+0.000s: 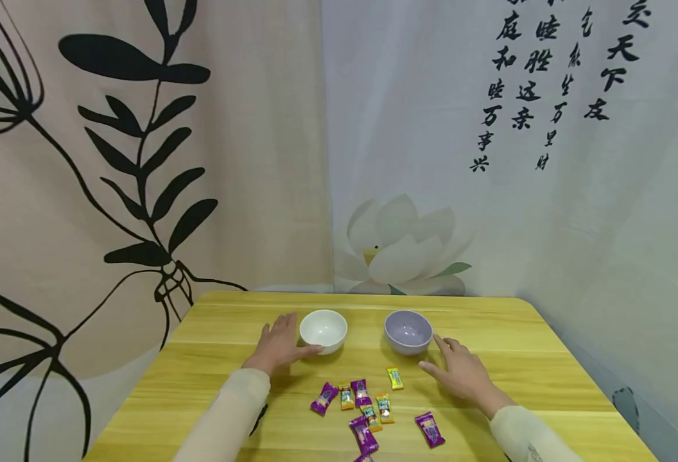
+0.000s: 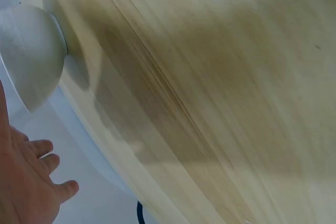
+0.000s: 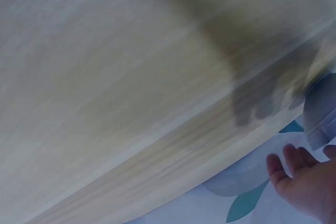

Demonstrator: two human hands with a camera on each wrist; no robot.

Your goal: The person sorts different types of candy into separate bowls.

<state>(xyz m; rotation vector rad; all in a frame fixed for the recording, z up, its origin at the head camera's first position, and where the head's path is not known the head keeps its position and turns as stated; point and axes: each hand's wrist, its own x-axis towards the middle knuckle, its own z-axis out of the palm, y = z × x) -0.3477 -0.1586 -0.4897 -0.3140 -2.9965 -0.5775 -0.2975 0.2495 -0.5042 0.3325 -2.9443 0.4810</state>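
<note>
A person with cream sleeves [image 1: 223, 417] reaches both bare hands over a wooden table [image 1: 524, 333], where two bowls stand side by side, apart, toward the far edge. The left hand [image 1: 281, 346] is at the outer side of a white bowl [image 1: 323, 326], its grip wide: fingers stretched forward, thumb extended across to the bowl's near side. Whether the thumb touches the bowl is hard to tell. The right hand [image 1: 460, 369] is beside the right side of a pale purple bowl [image 1: 408, 328], its grip also wide, with the fingers extended and one fingertip very close to the bowl; contact cannot be made out. Both bowls are upright, and their visible insides are bare.

Nearer the person, wrapped candies lie scattered. Purple-wrapped candies [image 1: 324, 398] and small yellow-orange ones [image 1: 346, 396] form a loose cluster in the middle, some touching. One bright yellow candy [image 1: 395, 378] lies just in front of the purple bowl, and a single purple candy [image 1: 429, 429] lies apart to the right. Another purple wrapper is cut off at the bottom edge.

Behind the table hangs a pale backdrop [image 1: 275, 160] printed with black leafy stems, a white lotus and brushed characters.
</note>
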